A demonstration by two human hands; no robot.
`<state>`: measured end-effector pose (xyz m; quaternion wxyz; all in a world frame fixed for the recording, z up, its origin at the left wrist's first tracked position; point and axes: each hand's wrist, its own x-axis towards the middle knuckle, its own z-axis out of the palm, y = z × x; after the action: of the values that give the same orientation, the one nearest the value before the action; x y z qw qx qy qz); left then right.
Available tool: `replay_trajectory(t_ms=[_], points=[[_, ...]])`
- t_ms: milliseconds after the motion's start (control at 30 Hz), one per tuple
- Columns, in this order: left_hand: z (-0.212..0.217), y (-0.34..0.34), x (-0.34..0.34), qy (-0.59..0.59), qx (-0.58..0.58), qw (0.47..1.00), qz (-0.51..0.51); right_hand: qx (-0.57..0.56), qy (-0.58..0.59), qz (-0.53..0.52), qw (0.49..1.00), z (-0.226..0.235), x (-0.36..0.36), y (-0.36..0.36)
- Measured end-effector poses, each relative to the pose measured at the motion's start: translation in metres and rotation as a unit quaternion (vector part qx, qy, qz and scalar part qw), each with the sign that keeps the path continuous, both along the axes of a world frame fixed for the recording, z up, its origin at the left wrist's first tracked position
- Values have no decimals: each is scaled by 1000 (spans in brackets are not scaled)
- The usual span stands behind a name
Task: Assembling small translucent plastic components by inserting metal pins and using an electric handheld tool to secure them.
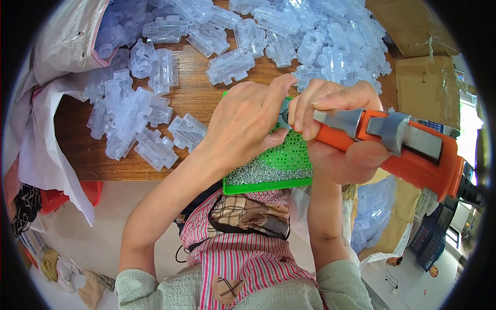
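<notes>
My right hand is wrapped round an orange electric screwdriver with a grey metal lever along its side. The driver lies nearly level, its nose pointing left toward my left hand. That hand has its fingers and thumb curled in at the driver's tip. Whatever they grip is mostly hidden; only a small bluish-grey bit shows between the hands. Beneath both hands sits a green perforated tray, with many small silver screws heaped along its near side.
Clear plastic housings lie scattered at left on the wooden table and piled thickly at the back. A white sack stands left, a cardboard box right. More clear parts fill a container below right.
</notes>
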<state>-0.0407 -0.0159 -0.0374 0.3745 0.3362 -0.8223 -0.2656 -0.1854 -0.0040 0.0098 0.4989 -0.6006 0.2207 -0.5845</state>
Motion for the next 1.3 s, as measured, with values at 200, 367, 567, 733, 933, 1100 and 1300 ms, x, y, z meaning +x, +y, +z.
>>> replay_trajectory(t_ms=[200, 367, 567, 733, 933, 1100, 1300], points=[[9, 1, 1, -16, -5, 1000, -6, 43, 80, -148, 985, 9, 18, 11], [11, 4, 1, -25, 7, 1000, 2, 64, 146, -207, 965, 26, 8, 9], [18, 6, -1, -120, 35, 992, -24, 72, 14, -260, 963, 56, -33, 28], [37, 6, -16, -146, -33, 988, -48, 94, 40, -305, 947, 19, -57, 56], [31, -5, -52, -140, -28, 984, -110, 83, 39, -292, 952, 0, -50, 56], [21, -12, -62, -122, -43, 985, -114, 104, 38, -268, 957, -4, -50, 57], [9, -14, -63, -81, -60, 989, -111, 118, 67, -278, 951, 0, -48, 56]])
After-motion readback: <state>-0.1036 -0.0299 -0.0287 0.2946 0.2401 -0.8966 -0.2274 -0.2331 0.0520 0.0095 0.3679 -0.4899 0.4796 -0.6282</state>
